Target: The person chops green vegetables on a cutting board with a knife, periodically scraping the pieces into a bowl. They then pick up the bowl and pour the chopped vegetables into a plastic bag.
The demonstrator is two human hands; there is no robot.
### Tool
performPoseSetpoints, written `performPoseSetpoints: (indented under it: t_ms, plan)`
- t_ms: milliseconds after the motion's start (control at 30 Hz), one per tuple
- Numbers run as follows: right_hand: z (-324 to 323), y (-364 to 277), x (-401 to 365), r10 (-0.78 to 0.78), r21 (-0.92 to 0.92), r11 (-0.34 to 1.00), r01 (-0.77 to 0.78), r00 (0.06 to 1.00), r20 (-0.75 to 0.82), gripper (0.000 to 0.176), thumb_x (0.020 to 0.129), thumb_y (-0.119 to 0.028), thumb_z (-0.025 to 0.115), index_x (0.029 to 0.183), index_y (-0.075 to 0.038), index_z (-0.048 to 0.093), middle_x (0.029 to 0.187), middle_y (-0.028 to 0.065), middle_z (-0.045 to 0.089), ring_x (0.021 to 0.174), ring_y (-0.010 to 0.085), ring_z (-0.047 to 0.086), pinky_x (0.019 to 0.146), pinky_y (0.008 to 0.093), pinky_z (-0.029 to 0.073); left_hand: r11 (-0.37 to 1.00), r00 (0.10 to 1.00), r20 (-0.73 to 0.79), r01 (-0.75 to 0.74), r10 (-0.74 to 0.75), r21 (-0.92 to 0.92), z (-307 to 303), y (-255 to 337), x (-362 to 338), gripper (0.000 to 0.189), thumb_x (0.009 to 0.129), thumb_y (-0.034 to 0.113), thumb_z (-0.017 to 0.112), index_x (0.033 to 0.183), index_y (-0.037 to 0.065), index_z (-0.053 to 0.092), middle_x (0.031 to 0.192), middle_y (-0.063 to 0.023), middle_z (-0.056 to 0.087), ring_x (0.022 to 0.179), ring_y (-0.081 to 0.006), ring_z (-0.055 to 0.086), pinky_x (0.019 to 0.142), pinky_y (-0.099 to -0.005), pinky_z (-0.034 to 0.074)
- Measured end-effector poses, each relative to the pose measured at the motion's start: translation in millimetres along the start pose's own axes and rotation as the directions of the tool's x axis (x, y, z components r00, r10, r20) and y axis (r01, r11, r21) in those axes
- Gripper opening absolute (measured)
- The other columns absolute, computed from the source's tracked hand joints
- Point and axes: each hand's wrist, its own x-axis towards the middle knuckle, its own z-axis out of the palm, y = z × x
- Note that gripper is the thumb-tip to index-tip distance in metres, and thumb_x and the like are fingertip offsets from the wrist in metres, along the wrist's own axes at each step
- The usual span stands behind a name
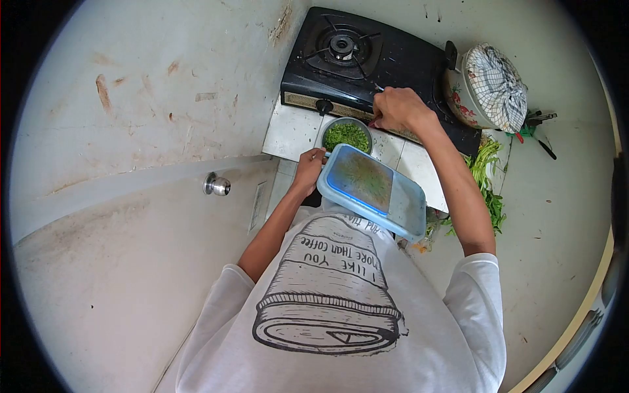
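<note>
My left hand [306, 173] grips the near-left edge of a light blue tray [411, 204], which is tilted in front of my shirt. A blue-edged cutting board [360, 175], stained green and brown, lies on the tray. Just beyond its top edge, a round metal bowl [324, 139] holds finely chopped greens [347, 135]. My right hand [401, 110] is closed in a fist above the front edge of the stove. A silvery bit and a red bit show beside its fingers, apparently parts of a knife; most of it is hidden.
A black gas stove [407, 56] stands on the white-tiled counter [288, 131]. At its right is a flowered pot [464, 98] topped with a checked cloth [501, 85]. Leafy green stalks [486, 171] lie at the counter's right end. A door knob [217, 185] is at left.
</note>
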Motion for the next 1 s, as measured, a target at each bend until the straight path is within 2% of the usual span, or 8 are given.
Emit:
performPoseSetpoints:
  t_ms: [267,367,500,733,833,867,967,1000]
  plan:
    - [9.1,24.6,-18.6,0.05,0.127,0.99,-0.056,0.998,0.048,0.034,0.083,-0.04,0.079,0.1,-0.011,0.083,0.095,0.017,0.079,0.094,0.0353,0.076,0.085,0.0444,0.06,1.0,1.0,-0.02,0.0,-0.001,-0.022,-11.2,11.5,-2.7,0.031,0.11,0.023,0.054,0.119,-0.005,0.065,0.091,-0.0113,0.071,0.071,-0.0139,0.065,0.062,-0.0304,0.054]
    - [47.9,50.5,-18.6,0.083,0.261,0.959,-0.109,0.991,0.109,0.043,0.082,-0.05,0.081,0.103,-0.013,0.084,0.099,0.0177,0.079,0.099,0.0354,0.075,0.091,0.0456,0.058,0.997,0.999,-0.025,0.021,-0.022,-0.069,-12.4,9.3,-1.1,0.031,0.11,0.022,0.054,0.119,-0.006,0.065,0.089,-0.011,0.07,0.069,-0.0135,0.064,0.06,-0.0299,0.053]
    - [67.2,48.1,-26.5,0.132,0.443,0.874,-0.202,0.974,0.184,0.041,0.085,-0.047,0.078,0.106,-0.013,0.083,0.101,0.019,0.078,0.102,0.0354,0.074,0.093,0.0447,0.057,0.992,0.998,0.026,0.065,-0.062,-0.106,-14.0,7.4,0.5,0.031,0.11,0.022,0.053,0.118,-0.006,0.065,0.087,-0.0107,0.071,0.066,-0.013,0.063,0.059,-0.0287,0.053]
    - [84.3,34.0,-44.8,0.252,0.469,0.871,-0.148,0.953,-0.166,0.029,0.091,-0.034,0.074,0.11,-0.013,0.082,0.094,0.0193,0.078,0.089,0.039,0.074,0.089,0.0468,0.058,0.99,0.996,0.056,0.07,-0.064,-0.126,-27.6,1.7,12.9,0.028,0.109,0.021,0.056,0.117,-0.004,0.066,0.091,-0.011,0.072,0.07,-0.0133,0.066,0.063,-0.0292,0.057]
    - [87.7,21.1,-50.9,0.179,0.506,0.859,-0.07,0.969,-0.169,0.025,0.092,-0.026,0.073,0.109,-0.01,0.081,0.094,0.0217,0.077,0.088,0.0351,0.076,0.083,0.0437,0.059,0.995,0.997,0.043,0.065,-0.061,-0.079,-28.9,9.4,15.5,0.029,0.109,0.022,0.055,0.118,-0.004,0.066,0.093,-0.0117,0.073,0.071,-0.0137,0.067,0.064,-0.0292,0.058]
    - [113.4,27.5,-42.4,0.128,0.566,0.824,-0.007,0.977,-0.173,0.032,0.094,-0.036,0.072,0.109,-0.01,0.081,0.089,0.0202,0.077,0.088,0.038,0.074,0.086,0.0467,0.058,0.996,0.997,0.054,0.056,-0.052,-0.072,-28.6,11.5,15.9,0.029,0.11,0.022,0.055,0.119,-0.004,0.066,0.093,-0.012,0.072,0.071,-0.0138,0.067,0.064,-0.0292,0.058]
    - [135.9,23.6,-43.3,0.125,0.622,0.783,0.01,0.977,-0.173,0.035,0.095,-0.037,0.072,0.111,-0.007,0.079,0.087,0.0213,0.076,0.085,0.0374,0.074,0.084,0.0459,0.058,0.997,0.998,0.055,0.04,-0.037,-0.067,-25.7,16.3,15.2,0.029,0.11,0.022,0.054,0.119,-0.004,0.066,0.093,-0.012,0.072,0.072,-0.0139,0.067,0.063,-0.0289,0.057]
    - [133.5,18.7,-45.4,0.209,0.587,0.805,-0.083,0.966,-0.15,0.033,0.097,-0.034,0.07,0.112,-0.005,0.078,0.087,0.0226,0.075,0.083,0.0377,0.074,0.083,0.0457,0.057,0.997,0.998,0.05,0.035,-0.032,-0.065,-25.9,17.1,15.8,0.029,0.11,0.022,0.054,0.118,-0.003,0.066,0.092,-0.0119,0.072,0.072,-0.0139,0.067,0.063,-0.0286,0.057]
